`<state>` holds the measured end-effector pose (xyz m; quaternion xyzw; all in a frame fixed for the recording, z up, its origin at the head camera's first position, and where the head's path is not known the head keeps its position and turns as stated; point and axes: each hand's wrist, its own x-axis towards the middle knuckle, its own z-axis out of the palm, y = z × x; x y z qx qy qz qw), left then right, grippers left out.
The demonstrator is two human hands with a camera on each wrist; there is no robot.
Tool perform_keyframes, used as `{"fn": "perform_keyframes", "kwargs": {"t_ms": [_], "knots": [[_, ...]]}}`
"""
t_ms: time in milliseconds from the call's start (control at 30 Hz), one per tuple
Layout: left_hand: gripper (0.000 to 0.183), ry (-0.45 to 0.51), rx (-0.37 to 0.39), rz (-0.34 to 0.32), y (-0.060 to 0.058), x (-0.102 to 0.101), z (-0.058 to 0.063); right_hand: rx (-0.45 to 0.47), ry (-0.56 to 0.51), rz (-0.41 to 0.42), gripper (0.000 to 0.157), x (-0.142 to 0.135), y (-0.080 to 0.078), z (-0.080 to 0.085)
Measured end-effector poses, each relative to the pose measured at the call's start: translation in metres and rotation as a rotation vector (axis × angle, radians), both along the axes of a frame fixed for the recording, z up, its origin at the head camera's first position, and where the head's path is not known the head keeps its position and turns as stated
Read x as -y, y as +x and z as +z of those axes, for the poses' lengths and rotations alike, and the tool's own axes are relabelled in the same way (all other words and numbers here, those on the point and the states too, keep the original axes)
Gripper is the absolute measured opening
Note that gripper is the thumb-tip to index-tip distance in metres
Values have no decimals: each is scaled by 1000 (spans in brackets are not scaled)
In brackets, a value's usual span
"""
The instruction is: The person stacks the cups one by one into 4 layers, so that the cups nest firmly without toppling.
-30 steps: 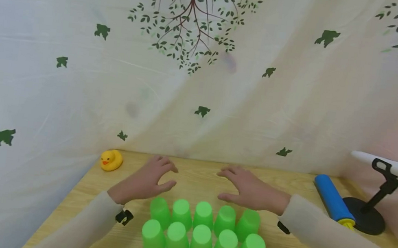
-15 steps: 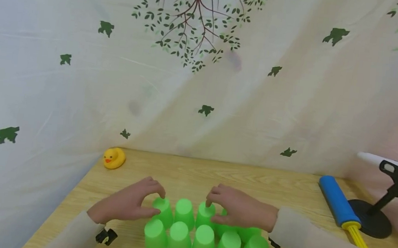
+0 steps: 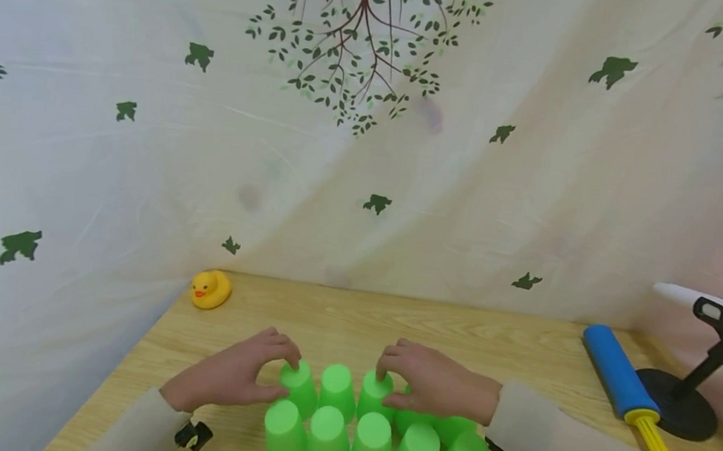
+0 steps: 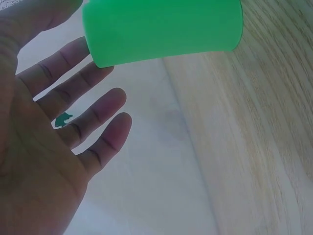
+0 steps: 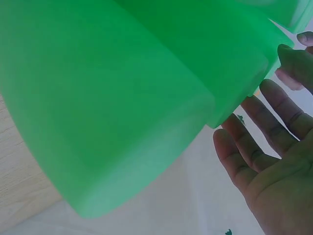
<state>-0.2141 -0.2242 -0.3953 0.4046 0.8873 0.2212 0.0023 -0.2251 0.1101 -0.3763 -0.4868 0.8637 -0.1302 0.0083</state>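
Pale printed cloth backs the wooden table, where two rows of upturned green cups fill the lower middle of the frame. Both hands have come down from beyond the far row: the left hand is now at its leftmost cup, the right hand at its middle cup. Fingers are part-open, loosely bent; whether they pinch, I cannot tell. Reaching looks finished, gripping barely begun.
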Motion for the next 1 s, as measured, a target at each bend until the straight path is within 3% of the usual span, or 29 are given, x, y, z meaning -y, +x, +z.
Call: {"fn": "perform_keyframes", "kwargs": {"t_ms": [333,667,867,1000], "knots": [[26,28,-33,14,-4,0,-6,19,-11,-28,22,2,-2,-3],[28,52,-79,50,-6,1,-7,-21,-72,-27,22,0,-2,-3],[29,76,-134,81,-20,0,3,-83,-125,-59,24,-4,-15,10],[30,58,-155,112,-35,-6,9,-72,-139,-110,24,-7,-32,16]]}}
